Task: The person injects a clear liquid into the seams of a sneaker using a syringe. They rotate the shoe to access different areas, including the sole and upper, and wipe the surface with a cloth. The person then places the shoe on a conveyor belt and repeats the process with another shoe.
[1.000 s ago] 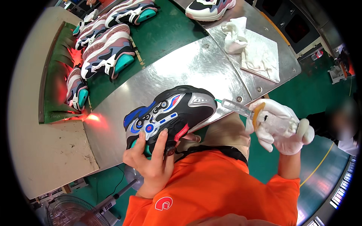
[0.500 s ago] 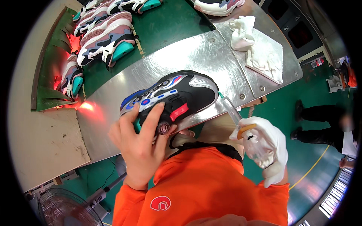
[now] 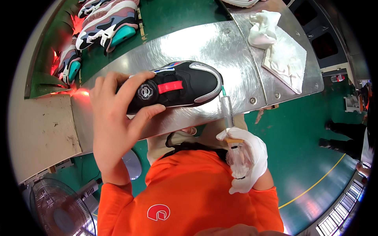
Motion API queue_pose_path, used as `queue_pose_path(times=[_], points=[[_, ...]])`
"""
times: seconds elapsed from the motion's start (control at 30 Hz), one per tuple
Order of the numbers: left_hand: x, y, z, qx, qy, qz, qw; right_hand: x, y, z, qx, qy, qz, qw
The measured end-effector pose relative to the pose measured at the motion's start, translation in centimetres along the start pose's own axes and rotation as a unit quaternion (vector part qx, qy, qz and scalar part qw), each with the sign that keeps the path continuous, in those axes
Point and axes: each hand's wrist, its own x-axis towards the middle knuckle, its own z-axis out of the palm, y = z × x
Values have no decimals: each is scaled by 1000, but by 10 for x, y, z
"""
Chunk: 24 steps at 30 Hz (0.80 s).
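Observation:
A black sneaker (image 3: 197, 83) with silver trim, a red tongue tab and a round dial lies over the metal bench top, toe pointing right. My bare left hand (image 3: 122, 102) grips it around the heel and ankle, fingers on the far side and thumb on the near side. In my white-gloved right hand (image 3: 252, 157) is a clear syringe (image 3: 227, 111) with an orange-brown flange and a green needle tip. That tip is at the edge of the toe, where upper meets sole; whether it touches, I cannot tell.
Pink, grey and white sneakers (image 3: 108, 27) with teal heels stand on a green conveyor (image 3: 165, 15) at the far left, near a red glow. A crumpled white cloth (image 3: 264, 29) and a white pad (image 3: 287, 59) lie at the far right. A fan (image 3: 63, 208) stands lower left.
My left hand has turned the sneaker from its side to show its top, with the dial facing up. My right hand has moved left, keeping the syringe tip by the toe.

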Motion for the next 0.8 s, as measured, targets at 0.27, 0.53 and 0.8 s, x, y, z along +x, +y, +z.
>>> queue_pose_path(times=[0.27,0.53,0.8], points=[[7,-3,2,-13,-26,-9,1000,-19,26,17,27,39,11,999],[7,-3,2,-16,-27,-8,999,-9,31,23,17,40,-38,998],[3,0,1,-4,-14,-12,1000,-18,33,29,-6,53,-31,998]])
